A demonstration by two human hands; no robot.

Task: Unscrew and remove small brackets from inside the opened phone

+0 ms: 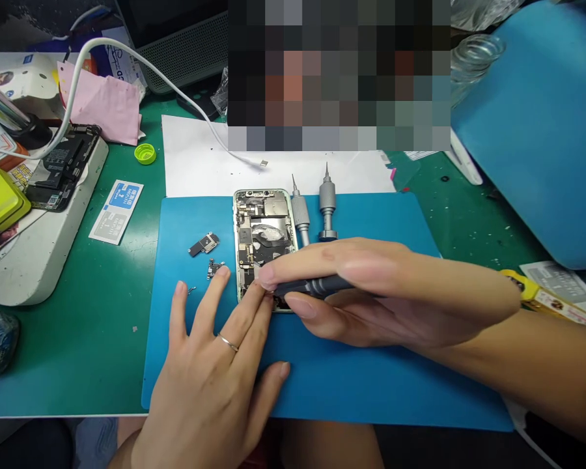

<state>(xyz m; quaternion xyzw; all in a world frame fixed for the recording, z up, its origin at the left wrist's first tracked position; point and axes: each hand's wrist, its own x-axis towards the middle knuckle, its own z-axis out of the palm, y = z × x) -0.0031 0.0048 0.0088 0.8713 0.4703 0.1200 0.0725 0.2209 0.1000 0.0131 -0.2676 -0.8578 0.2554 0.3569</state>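
Observation:
An opened smartphone (pixel 268 228) lies on the blue mat (pixel 371 384), its circuit boards and inner parts exposed. My right hand (pixel 381 293) is closed around a slim dark tool with a ridged grip (pixel 317 285), held over the phone's lower half. The tool's tip is partly hidden by my fingers, so its exact kind is unclear. My left hand (pixel 209 371) lies flat with fingers stretched out, two fingertips at the phone's lower left edge. Left of the phone are a small metal bracket (pixel 204 243), another small part (pixel 215 268) by a left fingertip, and a tiny piece (pixel 191 290).
Two grey screwdrivers (pixel 327 202) lie right of the phone. A white cable (pixel 151 62) arches onto white paper (pixel 195 156). At left are a card (pixel 116 212), a green cap (pixel 145 154) and a white box (pixel 73 241) bearing another opened phone (pixel 61 166).

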